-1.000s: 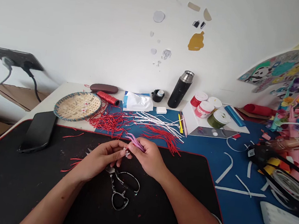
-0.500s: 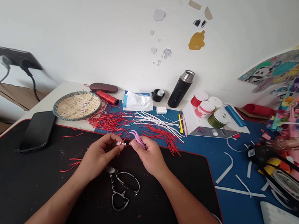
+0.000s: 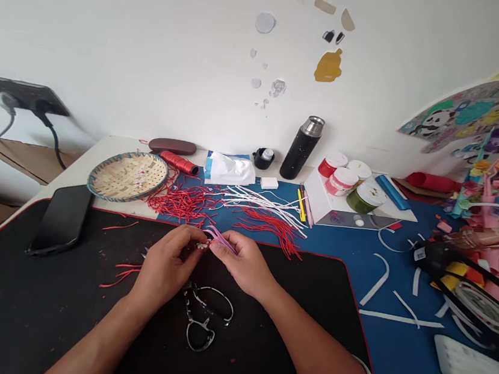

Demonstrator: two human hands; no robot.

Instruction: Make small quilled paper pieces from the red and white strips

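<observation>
Here, above the black mat (image 3: 35,306), my left hand (image 3: 166,265) pinches a tiny white piece (image 3: 201,245). My right hand (image 3: 244,265) pinches thin pink strips (image 3: 221,239) touching it. Both look light, floppy, easily creased, and best gripped near their ends.

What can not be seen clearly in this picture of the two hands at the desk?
All in the head view:
- small white piece: too small to identify, pinched by the left hand.
- pink tool: rear end hidden inside the right hand.
- scissors: blades covered by the left hand.
- white flat object: cut off by the right edge.
</observation>
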